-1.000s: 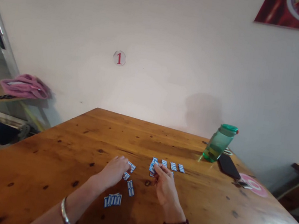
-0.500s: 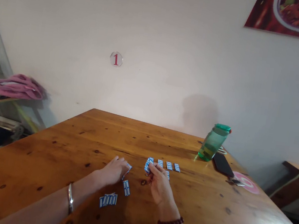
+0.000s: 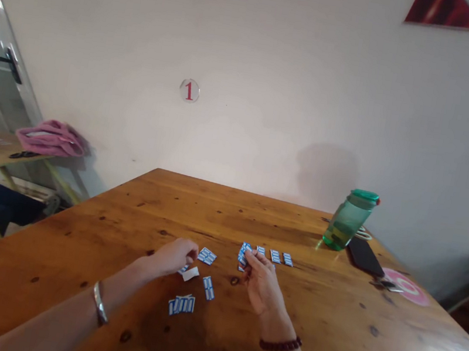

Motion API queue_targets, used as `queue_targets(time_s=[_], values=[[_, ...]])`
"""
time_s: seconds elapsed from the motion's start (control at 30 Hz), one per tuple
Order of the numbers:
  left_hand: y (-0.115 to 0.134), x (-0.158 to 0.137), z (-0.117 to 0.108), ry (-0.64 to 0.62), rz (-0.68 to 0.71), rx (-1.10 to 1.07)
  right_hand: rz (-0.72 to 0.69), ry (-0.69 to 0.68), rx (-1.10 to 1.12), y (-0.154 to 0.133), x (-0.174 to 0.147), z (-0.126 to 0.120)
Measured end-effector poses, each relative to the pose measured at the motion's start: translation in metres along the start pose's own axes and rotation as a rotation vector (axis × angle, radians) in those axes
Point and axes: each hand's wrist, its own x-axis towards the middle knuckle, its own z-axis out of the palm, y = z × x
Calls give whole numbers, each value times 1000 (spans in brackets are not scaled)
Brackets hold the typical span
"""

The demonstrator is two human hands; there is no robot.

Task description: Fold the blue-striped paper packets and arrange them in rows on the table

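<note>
My right hand [image 3: 262, 284] is closed, thumb and fingers pinching several small blue-and-white label sheets [image 3: 244, 253] fanned at its fingertips. My left hand [image 3: 172, 256] hovers low over the table with curled fingers; whether anything is pinched in them is hidden. Just below its fingertips lie a plain white piece [image 3: 191, 274] and, partly covered, a blue-edged label sheet [image 3: 183, 269]. Beyond them is a flat label sheet [image 3: 207, 255], and a single sheet [image 3: 208, 287] lies between the hands. Nearer me rests an overlapping group of sheets [image 3: 181, 304].
More label sheets [image 3: 275, 256] lie in a row behind my right hand. A green bottle [image 3: 349, 220], a dark phone-like slab [image 3: 365, 256] and a pink disc [image 3: 406, 286] are on the wooden table [image 3: 122, 211] at right. A pink cloth [image 3: 51, 137] sits on another table.
My left hand has drawn back to the left, exposing the flat sheet and white piece by its fingers. My right hand still holds its sheets. The whole view has shifted slightly.
</note>
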Motion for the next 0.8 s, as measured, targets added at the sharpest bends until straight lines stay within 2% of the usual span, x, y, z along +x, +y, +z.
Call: queue_targets(time_s=[0.27,0.4,0.63,0.8], values=[[24,-9,18,27,-51,30,7,2,5,-1,-1,0],[17,-3,17,27,-130,-60,3,4,12,-1,-1,0],[0,8,-8,75,-300,-355,-9,-20,-20,0,1,-2],[-1,3,-4,115,-392,-443,-24,-10,-8,1,2,-3]])
